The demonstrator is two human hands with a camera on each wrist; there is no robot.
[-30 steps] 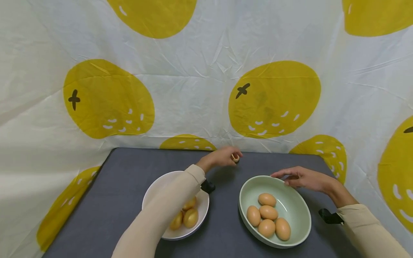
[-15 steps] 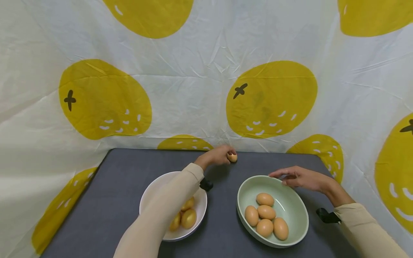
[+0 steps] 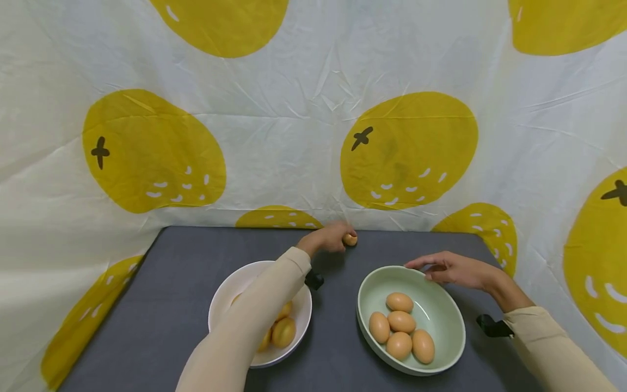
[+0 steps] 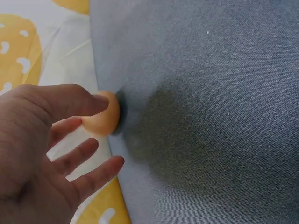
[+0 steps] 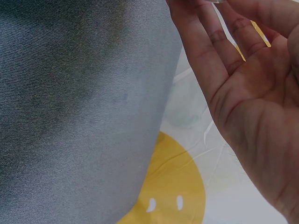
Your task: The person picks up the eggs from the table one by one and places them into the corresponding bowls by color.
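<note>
My left hand (image 3: 327,237) reaches to the back edge of the table, its thumb and index finger at a brown egg (image 4: 103,119). In the left wrist view the thumb lies across the egg while the other fingers spread away from it. A dark shadow hugs the egg at the table edge. My right hand (image 3: 458,269) holds the far rim of a pale green bowl (image 3: 448,326), thumb and fingers on either side of the rim. Inside that bowl lie several brown eggs (image 3: 401,322). Only a sliver of the rim shows in the right wrist view.
A white bowl (image 3: 305,326) with several golden eggs (image 3: 283,332) stands on the left, partly hidden beneath my left sleeve (image 3: 245,321). The dark grey table (image 3: 166,294) ends at a white cloth with yellow fruit prints (image 3: 409,149).
The left hand's fingers have shifted about the egg, which now shows more at their right side. The right hand stays on the green bowl's rim. The head view has drifted slightly right.
</note>
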